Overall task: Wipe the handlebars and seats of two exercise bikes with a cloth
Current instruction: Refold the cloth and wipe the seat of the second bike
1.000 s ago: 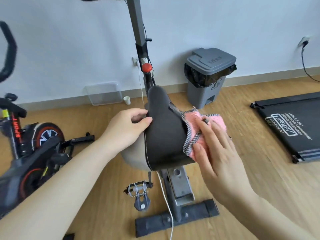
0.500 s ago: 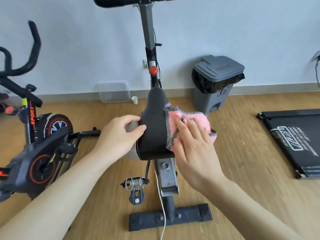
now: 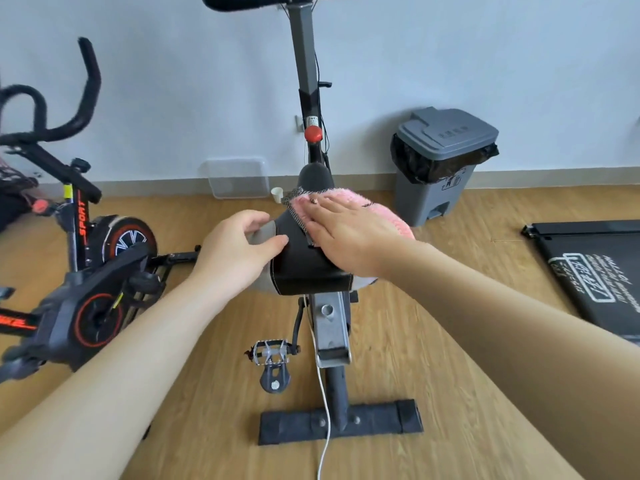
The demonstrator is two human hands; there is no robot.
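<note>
- While the right hand (image 3: 349,237) lies flat with straight fingers pressing a pink cloth (image 3: 377,211) onto the top and right side of a black bike seat (image 3: 304,268), the left hand (image 3: 239,251) curls its thumb and fingers around the seat's left edge.
- That left grip looks meant to steady the seat against the push of wiping.
- Both hands sit apart, one on each side of the seat, with the seat between them.
- Under the right palm, the cloth spills past the fingertips toward the seat's narrow nose.
- This bike's handlebar (image 3: 277,0) crosses the top edge, well away from both hands.
- To the left stands a second exercise bike (image 3: 86,271), black with orange trim, untouched.
- Beyond it all, a grey bin (image 3: 440,168) stands against the wall.
</note>
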